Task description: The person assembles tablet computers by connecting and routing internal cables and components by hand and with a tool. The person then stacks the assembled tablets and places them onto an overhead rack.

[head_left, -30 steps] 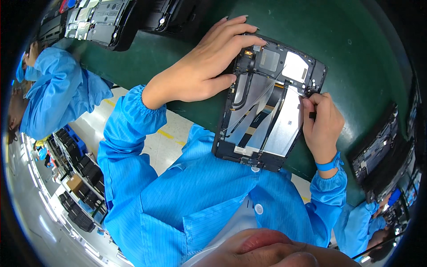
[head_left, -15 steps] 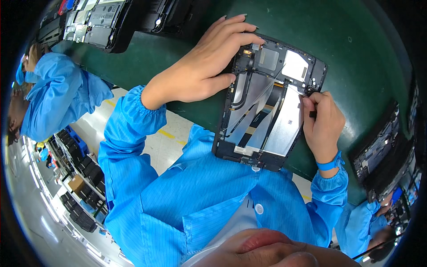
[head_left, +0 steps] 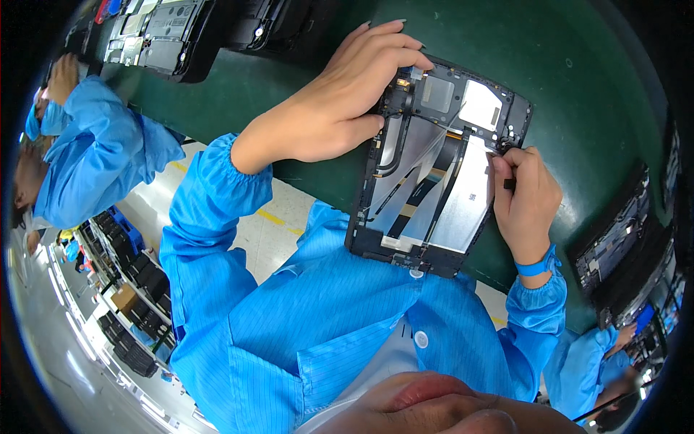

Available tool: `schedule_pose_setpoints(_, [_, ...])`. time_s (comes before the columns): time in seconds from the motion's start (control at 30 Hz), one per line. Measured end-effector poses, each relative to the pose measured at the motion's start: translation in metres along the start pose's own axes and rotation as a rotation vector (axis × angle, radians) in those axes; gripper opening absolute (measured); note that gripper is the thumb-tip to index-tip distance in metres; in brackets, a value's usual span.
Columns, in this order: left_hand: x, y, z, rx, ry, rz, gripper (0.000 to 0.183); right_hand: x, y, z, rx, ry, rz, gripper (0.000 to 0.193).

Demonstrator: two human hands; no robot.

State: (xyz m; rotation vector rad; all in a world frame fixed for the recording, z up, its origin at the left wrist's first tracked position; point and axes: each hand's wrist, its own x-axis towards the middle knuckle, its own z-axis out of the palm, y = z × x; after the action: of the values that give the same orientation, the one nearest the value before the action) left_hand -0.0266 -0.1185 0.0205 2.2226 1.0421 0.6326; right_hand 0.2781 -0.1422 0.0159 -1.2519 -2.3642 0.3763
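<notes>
An opened tablet point(head_left: 463, 210) lies tilted on the green table, its near end by my chest. Inside its black frame are silver sheets, dark ribbon cables point(head_left: 421, 189) and thin wires. My left hand point(head_left: 329, 108) grips the upper left corner, fingers over the far edge and thumb against the left side. Along the right side, my right hand point(head_left: 528, 199) is closed in a pinch. A thin bright line runs from its fingertips into the frame, and a small black piece point(head_left: 510, 184) shows at the fingers. What exactly the pinch holds is mostly hidden.
On the green table point(head_left: 578, 94), more opened devices point(head_left: 163, 40) stand at the far left, and others point(head_left: 614, 239) at the right edge. A co-worker in a blue sleeve point(head_left: 94, 152) sits at left, another point(head_left: 585, 369) at lower right. Loaded racks point(head_left: 134, 289) stand beyond the floor.
My hands and the tablet stay almost still. At the left, the co-worker's hand has risen a little toward the devices there.
</notes>
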Motion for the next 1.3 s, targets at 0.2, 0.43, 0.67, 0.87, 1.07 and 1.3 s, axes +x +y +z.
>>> schedule_pose_setpoints(0.2, [0.001, -0.001, -0.003, 0.011, -0.023, 0.005, 0.069, 0.000, 0.000, 0.000, 0.003, 0.010, 0.005, 0.027])
schedule_pose_setpoints(0.43, [0.001, -0.004, -0.002, 0.039, -0.012, 0.028, 0.064, 0.000, 0.000, 0.001, -0.001, 0.008, 0.004, 0.027])
schedule_pose_setpoints(0.67, [0.004, -0.003, -0.004, 0.049, -0.024, 0.026, 0.060, 0.000, 0.002, 0.001, 0.012, 0.018, -0.004, 0.027])
schedule_pose_setpoints(0.87, [0.008, -0.003, -0.007, 0.098, -0.021, 0.050, 0.058, 0.000, 0.000, -0.001, 0.027, -0.007, 0.018, 0.026])
schedule_pose_setpoints(1.07, [0.022, -0.004, -0.026, 0.075, -0.190, 0.081, 0.056, 0.001, 0.001, -0.002, 0.080, -0.016, 0.024, 0.025])
schedule_pose_setpoints(1.3, [0.021, -0.004, -0.021, 0.136, -0.070, 0.140, 0.053, 0.001, 0.005, -0.004, 0.151, -0.033, 0.025, 0.026])
